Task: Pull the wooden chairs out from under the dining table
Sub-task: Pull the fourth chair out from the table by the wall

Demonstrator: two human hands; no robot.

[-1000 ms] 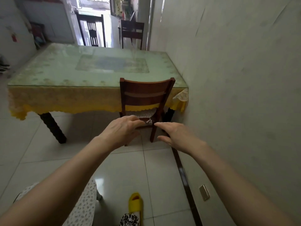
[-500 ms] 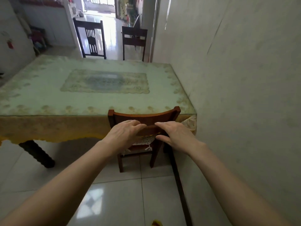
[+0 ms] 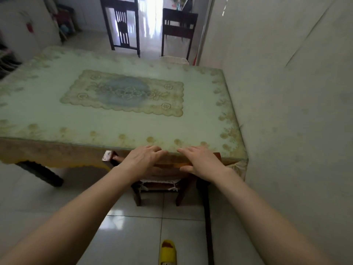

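A brown wooden chair point(image 3: 166, 166) stands tucked under the near edge of the dining table point(image 3: 57, 119), close to the wall on the right. Its seat, with a white lace cushion, and two rear legs show below the yellow tablecloth. My left hand point(image 3: 142, 160) and my right hand point(image 3: 200, 161) lie side by side over the chair's top rail and hide most of it. Their fingers are stretched forward and slightly apart, reaching the table's edge. Only the rail's two end corners stick out beside my hands. Two darker chairs point(image 3: 122, 25) point(image 3: 178, 29) stand beyond the table's far side.
A pale wall point(image 3: 286, 111) runs along the table's right side, with a dark strip point(image 3: 207, 217) on the floor at its foot. A yellow slipper point(image 3: 168, 251) lies on the tiles behind the chair. A dark table leg point(image 3: 47, 175) stands at the left.
I have come closer to the table and the view now looks down on it. Both hands went from hovering in front of the chair's back to lying over its top rail.
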